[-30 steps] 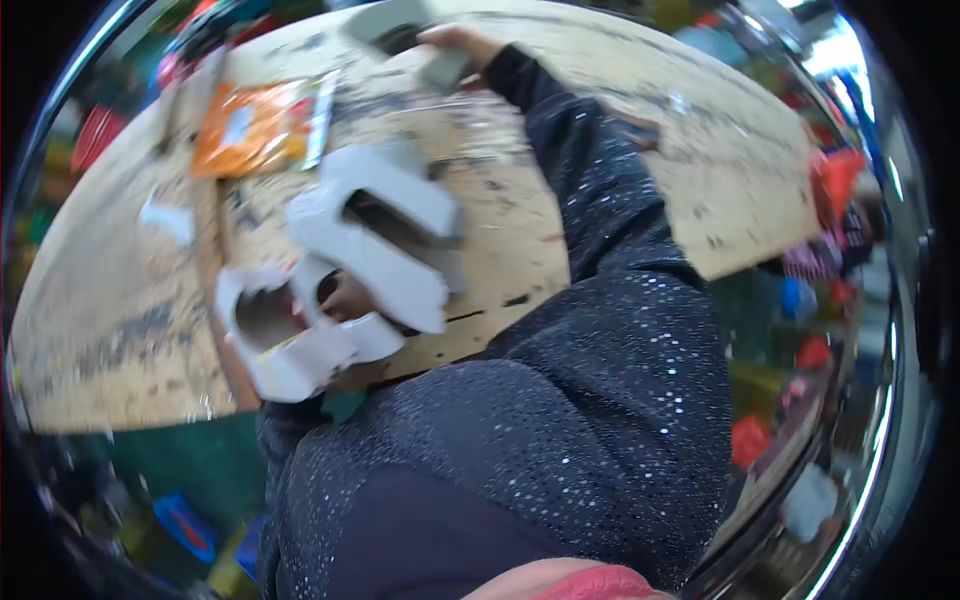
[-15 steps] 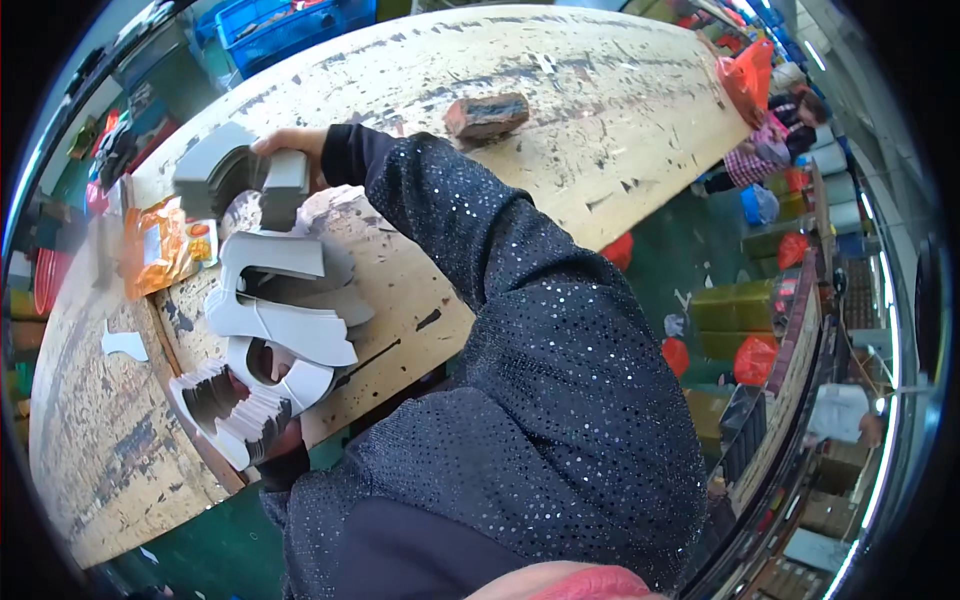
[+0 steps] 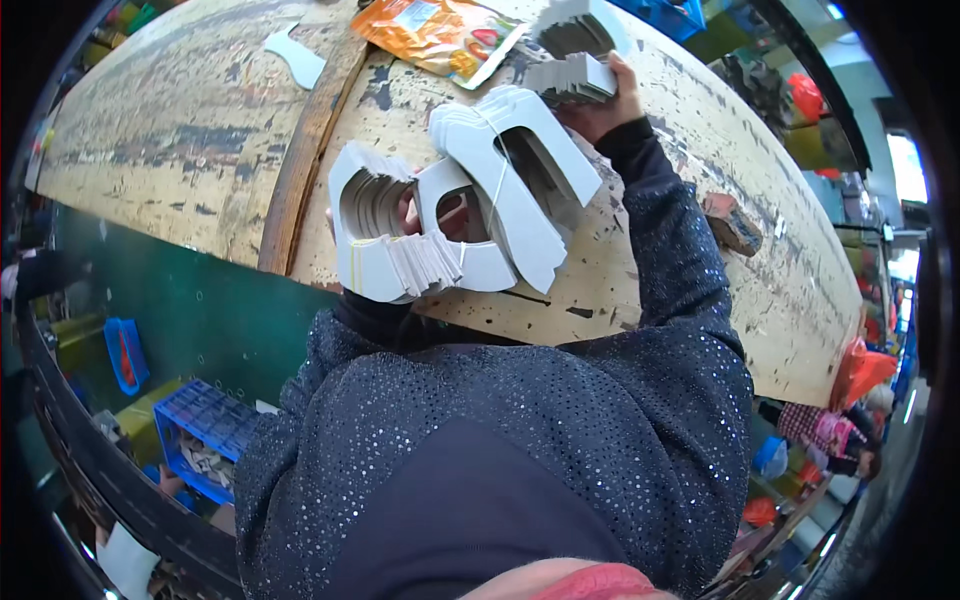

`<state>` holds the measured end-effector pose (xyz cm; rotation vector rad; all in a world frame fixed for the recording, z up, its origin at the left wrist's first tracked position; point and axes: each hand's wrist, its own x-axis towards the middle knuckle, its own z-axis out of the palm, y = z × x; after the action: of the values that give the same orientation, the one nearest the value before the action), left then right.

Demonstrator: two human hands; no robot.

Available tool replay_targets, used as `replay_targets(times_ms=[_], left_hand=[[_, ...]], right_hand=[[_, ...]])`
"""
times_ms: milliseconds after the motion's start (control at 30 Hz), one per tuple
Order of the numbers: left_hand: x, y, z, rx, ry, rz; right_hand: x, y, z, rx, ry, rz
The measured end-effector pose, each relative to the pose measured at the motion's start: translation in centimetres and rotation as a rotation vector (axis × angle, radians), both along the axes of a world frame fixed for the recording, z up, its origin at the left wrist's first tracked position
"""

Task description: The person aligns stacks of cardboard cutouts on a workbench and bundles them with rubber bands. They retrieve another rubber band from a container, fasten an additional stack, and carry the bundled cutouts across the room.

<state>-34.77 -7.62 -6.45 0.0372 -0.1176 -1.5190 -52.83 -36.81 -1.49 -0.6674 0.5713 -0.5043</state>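
Note:
My left hand is closed on a thick stack of curved, grey-white flat pieces near the table's front edge. Only parts of its fingers show through the gaps. Against that stack lies a bundle of larger U-shaped pieces, with a thin band across it. Farther off to the right, my right hand grips the end of another curved stack of grey-white pieces, its fingers wrapped round the near side.
An orange packet lies behind the stacks. A wooden strip crosses the worn table, with one loose white piece beyond it. A brick-like block sits right of my arm. A blue crate stands lower left.
My view has turned, so the table and stacks appear shifted to the right. Both hands keep their hold on the stacks. The blue crate at lower left has come into sight.

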Motion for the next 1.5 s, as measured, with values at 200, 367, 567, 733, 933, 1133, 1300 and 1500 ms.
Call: replay_targets(times_ms=[200, 367, 567, 733, 933, 1133, 1300, 1500], left_hand=[[-0.1, -0.4, -0.3, -0.1, 0.101, 0.023], [-0.4, -0.7, -0.3, -0.116, 0.102, 0.065], [0.1, -0.5, -1.4, 0.012, -0.006, 0.056], [0.2, 0.2, -0.5, 0.189, -0.055, 0.058], [0.2, 0.3, 1.8, 0.174, -0.191, -0.021], [1.9, 0.6, 3.5, 0.343, -0.547, 0.016], [5.5, 0.7, 5.5, 0.501, -0.594, 0.089], [9.2, 0.4, 7.7, 0.584, -0.89, 0.078]], right_hand=[[-2.0, 2.3, -1.7, -0.005, 0.027, -0.167], [-3.6, 3.0, -1.0, 0.146, 0.043, -0.275], [-6.2, -0.7, -6.3, -0.007, -0.1, 0.003], [-5.1, -1.2, -3.6, 0.091, 0.059, 0.02], [-6.3, -7.8, -1.5, -0.253, 0.796, -0.032], [-3.8, -7.0, 2.0, -0.349, 0.901, -0.034], [-3.9, -10.0, 1.3, -0.354, 0.913, 0.131], [-0.3, -9.4, 3.6, -1.036, 1.553, 0.208]])
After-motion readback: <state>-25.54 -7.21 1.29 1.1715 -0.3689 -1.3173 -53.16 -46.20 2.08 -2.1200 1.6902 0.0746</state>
